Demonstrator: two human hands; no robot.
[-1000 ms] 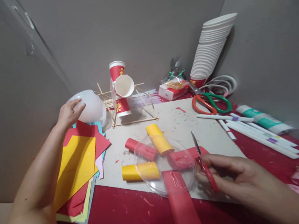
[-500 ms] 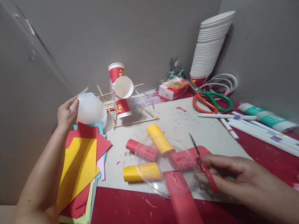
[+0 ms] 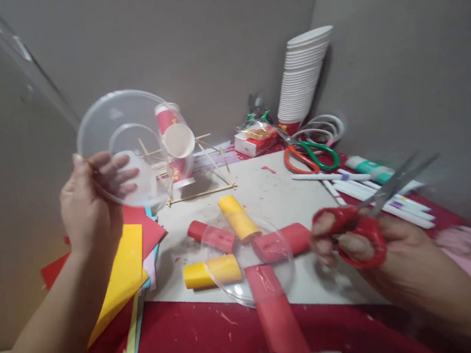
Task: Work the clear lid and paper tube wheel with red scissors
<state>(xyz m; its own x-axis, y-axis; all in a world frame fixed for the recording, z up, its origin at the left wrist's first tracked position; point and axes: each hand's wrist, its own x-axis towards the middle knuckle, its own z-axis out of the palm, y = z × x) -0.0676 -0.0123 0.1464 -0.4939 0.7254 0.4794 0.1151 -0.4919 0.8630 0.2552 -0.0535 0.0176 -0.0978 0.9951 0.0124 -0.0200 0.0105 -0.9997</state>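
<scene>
Raised at the left, my left hand (image 3: 90, 197) grips a clear round plastic lid (image 3: 95, 124) by its edge, thumb outside and fingers seen through it. My right hand (image 3: 369, 246) has its fingers in the loops of red-handled scissors (image 3: 372, 235), whose slightly parted blades point up and right. Between the hands another clear plastic disc (image 3: 286, 283) lies on the grey board. Red paper rolls (image 3: 284, 241) and yellow paper rolls (image 3: 212, 271) spread out around it like spokes. A longer red paper piece (image 3: 278, 318) reaches from the disc toward me.
Behind the disc stands a stick frame (image 3: 203, 194) with paper cups (image 3: 179, 140). Coloured paper sheets (image 3: 121, 272) lie at left. Large orange-and-green scissors (image 3: 317, 156), white paper tubes (image 3: 389, 199), a small box (image 3: 252, 141) and stacked cups (image 3: 303, 74) stand at right.
My left hand has lifted the clear lid and turned it to face me. My right hand has moved right and swung the scissors so the blades point up-right and show apart.
</scene>
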